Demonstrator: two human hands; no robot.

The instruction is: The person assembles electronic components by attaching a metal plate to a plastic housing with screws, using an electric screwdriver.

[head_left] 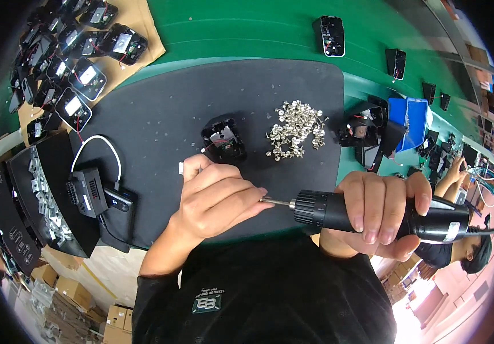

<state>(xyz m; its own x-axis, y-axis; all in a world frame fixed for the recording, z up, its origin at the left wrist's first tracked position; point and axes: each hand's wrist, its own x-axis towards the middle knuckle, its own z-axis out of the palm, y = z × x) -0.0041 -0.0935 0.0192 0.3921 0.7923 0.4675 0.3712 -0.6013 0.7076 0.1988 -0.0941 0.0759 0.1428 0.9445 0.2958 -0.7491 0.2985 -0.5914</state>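
Note:
My right hand (376,206) is wrapped round a black electric screwdriver (322,210) held sideways, its bit pointing left. At the tip of the bit (278,202), the fingers of my left hand (215,198) are pinched together. Whatever small piece they hold there is too hidden to name. A small whitish bit shows beside that hand's knuckles. Just beyond my left hand, an open black plastic housing (236,150) with parts inside lies on the dark mat (161,126). To its right is a loose heap of silvery screws (297,129).
Several open black housings crowd a cardboard sheet (146,34) at far left. A black box of metal brackets (49,198) and a small device with cables (89,192) stand left. At right are more housings, a blue bin (410,123) and a person (453,252).

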